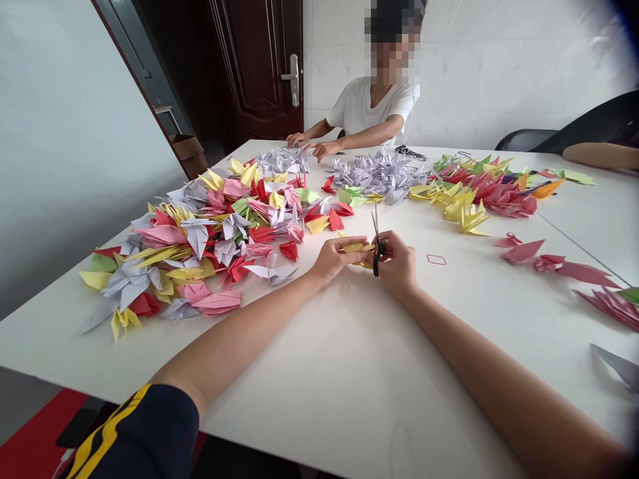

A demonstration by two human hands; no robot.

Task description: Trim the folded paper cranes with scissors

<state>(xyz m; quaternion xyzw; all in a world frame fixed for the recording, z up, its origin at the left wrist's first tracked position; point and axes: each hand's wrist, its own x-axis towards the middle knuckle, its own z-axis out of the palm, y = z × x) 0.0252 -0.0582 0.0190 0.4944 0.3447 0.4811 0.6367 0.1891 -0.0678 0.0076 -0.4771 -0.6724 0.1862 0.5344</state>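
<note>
Over the middle of the white table, my left hand (332,259) is closed on a yellow folded-paper piece (357,249), pinched between thumb and fingers. My right hand (399,263) grips a pair of scissors (378,251) by the black handles, its blades pointing up and away from me. Both hands meet at the yellow paper, and my right fingertips are very close to it; whether they touch it I cannot tell. A big heap of folded paper cranes (214,239) in red, pink, yellow, green and pale lilac lies left of my hands.
Across the white table (319,386) sits a person in a white shirt (367,100), hands at pale lilac cranes (382,171). Yellow and pink cranes (464,206) lie at the right, with pink ones (569,266) nearer. Another person's forearm (602,156) rests at the far right edge.
</note>
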